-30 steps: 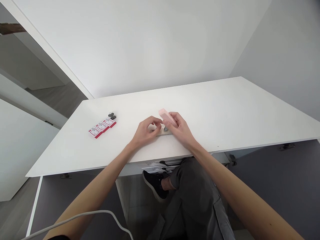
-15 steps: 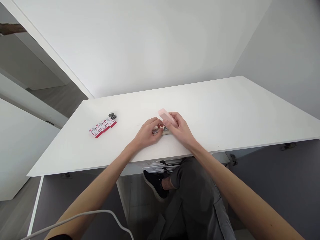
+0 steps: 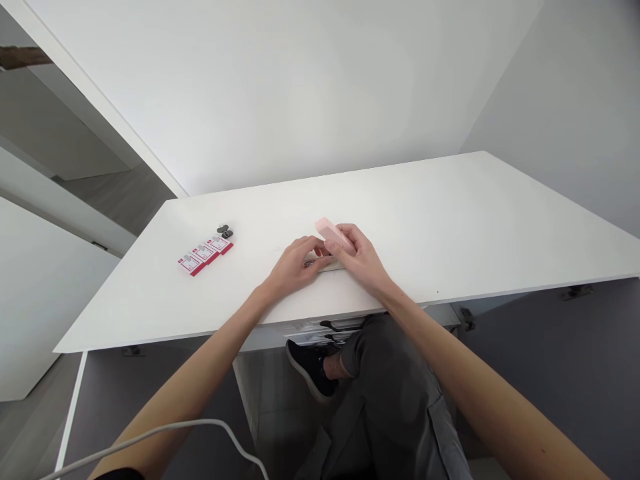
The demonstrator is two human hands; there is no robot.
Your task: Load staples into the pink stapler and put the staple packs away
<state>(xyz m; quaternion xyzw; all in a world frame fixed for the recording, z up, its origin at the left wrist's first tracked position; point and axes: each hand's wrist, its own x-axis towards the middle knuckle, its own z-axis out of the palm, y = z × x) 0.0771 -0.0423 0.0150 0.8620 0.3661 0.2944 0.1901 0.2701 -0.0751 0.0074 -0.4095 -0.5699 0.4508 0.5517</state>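
A pink stapler [image 3: 328,233] lies hinged open near the front middle of the white table [image 3: 450,220]. My right hand [image 3: 361,256] grips its raised pink top. My left hand [image 3: 293,267] is pinched at the stapler's lower part, its fingertips on a small metallic piece [image 3: 310,263] that I cannot make out clearly. The two hands touch each other over the stapler's base.
Three red-and-white small boxes [image 3: 204,255] lie in a row at the table's left, with a small dark metal item [image 3: 225,233] just behind them. A white cable [image 3: 165,430] hangs at the lower left. My legs and a black shoe [image 3: 310,369] show under the table.
My left fingers have moved right, closing in against the stapler's lower part. The right hand and the pink top have barely shifted.
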